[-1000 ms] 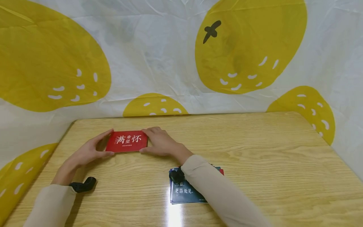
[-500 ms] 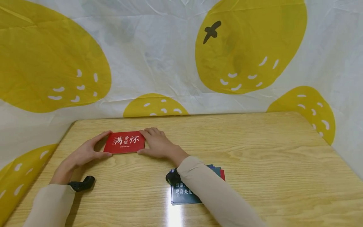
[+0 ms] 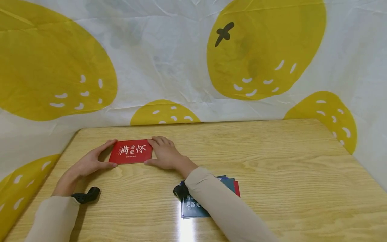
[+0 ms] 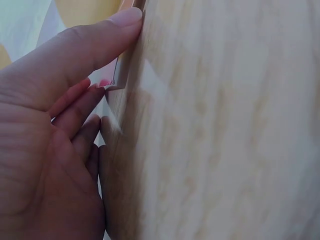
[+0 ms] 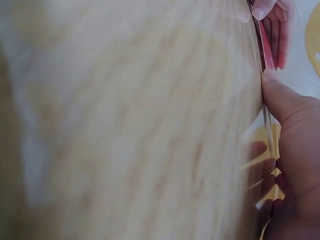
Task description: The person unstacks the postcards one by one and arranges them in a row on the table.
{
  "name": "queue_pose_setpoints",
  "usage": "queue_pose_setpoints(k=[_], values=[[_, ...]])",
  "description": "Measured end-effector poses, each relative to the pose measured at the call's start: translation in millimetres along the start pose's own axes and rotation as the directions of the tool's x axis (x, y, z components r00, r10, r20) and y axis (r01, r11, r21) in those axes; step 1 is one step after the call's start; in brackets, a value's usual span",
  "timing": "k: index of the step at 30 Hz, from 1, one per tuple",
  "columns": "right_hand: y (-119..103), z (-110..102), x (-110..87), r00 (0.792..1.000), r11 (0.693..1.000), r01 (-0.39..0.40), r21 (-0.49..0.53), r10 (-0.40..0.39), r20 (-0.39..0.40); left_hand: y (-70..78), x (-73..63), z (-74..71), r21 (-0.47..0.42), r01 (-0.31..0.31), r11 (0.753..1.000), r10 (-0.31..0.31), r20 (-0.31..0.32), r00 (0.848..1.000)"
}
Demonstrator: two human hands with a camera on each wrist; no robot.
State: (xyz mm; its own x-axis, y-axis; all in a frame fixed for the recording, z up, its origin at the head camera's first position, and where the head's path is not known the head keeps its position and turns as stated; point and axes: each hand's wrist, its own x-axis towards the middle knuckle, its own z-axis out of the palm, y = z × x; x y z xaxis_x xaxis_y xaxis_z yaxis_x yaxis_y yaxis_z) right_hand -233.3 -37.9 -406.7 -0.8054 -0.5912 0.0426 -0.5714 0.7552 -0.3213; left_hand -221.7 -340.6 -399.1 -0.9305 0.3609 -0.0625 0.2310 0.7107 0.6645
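Note:
A red card [image 3: 130, 160] with white Chinese characters lies flat on the wooden table at the far left. Its left corners are pinched between the thumb and fingers of my left hand [image 3: 87, 163]. From the other side my right hand [image 3: 166, 156] holds the right corners the same way, thumb on the near edge and fingers at the far edge. In the left wrist view the thumb [image 4: 75, 57] lies along the card's edge, close to the tabletop. The right wrist view shows the right thumb [image 5: 280, 97] against the card's thin edge.
A loose pile of dark cards [image 3: 193, 211], with blue and red ones sticking out, lies under my right forearm, partly hidden by the sleeve [image 3: 223, 201]. A white cloth with yellow fruit print [image 3: 181, 67] hangs behind the table [image 3: 287, 161].
Both hands have shifted slightly left with the red card between them. The right forearm has moved left over the card pile, uncovering more of its right side.

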Motion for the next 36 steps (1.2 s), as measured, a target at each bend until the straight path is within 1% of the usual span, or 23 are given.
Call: queue_pose_setpoints(k=[9,22,28,36], values=[[-1.6,3.8,3.4,1.000,1.000,-0.025,-0.002,0.025,0.006,-4.4,-1.0,-0.4,-0.008,0.019,1.000,-0.019,0.013,1.000],[-2.5,1.8,1.3,1.000,1.000,-0.029,0.012,0.029,0.009,-4.0,-1.3,-1.6,-0.022,0.024,0.999,-0.023,0.019,1.000],[-1.7,2.2,1.2,1.000,1.000,-0.026,-0.001,0.026,0.008,-5.2,0.1,-1.0,-0.013,0.019,1.000,-0.019,0.015,1.000],[-0.7,0.9,0.7,1.000,1.000,-0.026,0.001,0.026,0.016,-4.6,1.7,-1.4,0.012,0.033,0.999,-0.033,0.015,0.999]])
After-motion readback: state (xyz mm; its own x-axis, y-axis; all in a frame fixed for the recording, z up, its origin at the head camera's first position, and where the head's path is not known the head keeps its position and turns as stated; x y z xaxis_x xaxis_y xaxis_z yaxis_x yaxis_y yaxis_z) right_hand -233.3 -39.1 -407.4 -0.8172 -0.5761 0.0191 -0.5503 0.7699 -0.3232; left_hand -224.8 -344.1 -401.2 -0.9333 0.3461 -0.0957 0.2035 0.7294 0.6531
